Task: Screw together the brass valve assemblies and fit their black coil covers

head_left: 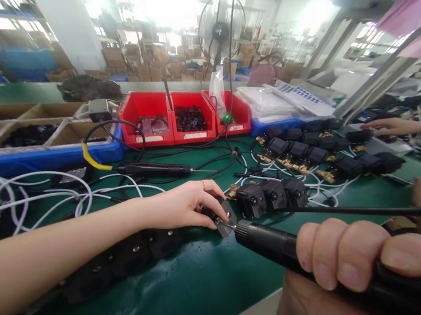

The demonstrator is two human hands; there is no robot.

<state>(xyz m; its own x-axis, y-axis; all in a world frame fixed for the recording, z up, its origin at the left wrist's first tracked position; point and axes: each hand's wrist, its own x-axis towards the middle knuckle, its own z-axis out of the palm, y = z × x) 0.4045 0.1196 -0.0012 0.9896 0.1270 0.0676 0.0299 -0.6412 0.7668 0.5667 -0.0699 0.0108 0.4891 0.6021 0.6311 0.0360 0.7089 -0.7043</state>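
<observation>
L hand (187,206) fingers pinch 1 blk. box (230,211); R hand (356,257) fingers wrap elec. screwdriver (272,241), bit (227,225) by L fingertips. Prob. screwing step; next needs steady push.

The flat tabletop (201,283) is plain green. The long cylindrical screwdriver (268,241) in the right hand (349,258) has a black body; the small boxy part (230,215) at the fingers of the left hand (185,205) is dark, near black. Cube-shaped housings (274,196) are black with silvery spots, nearby metal fittings (232,191) brassy gold. Open plastic bins (127,121) are red with white labels (195,135), the compartmented tray (56,157) blue-sided, and a paper sheet (304,97) white with rows of blue marks.
</observation>
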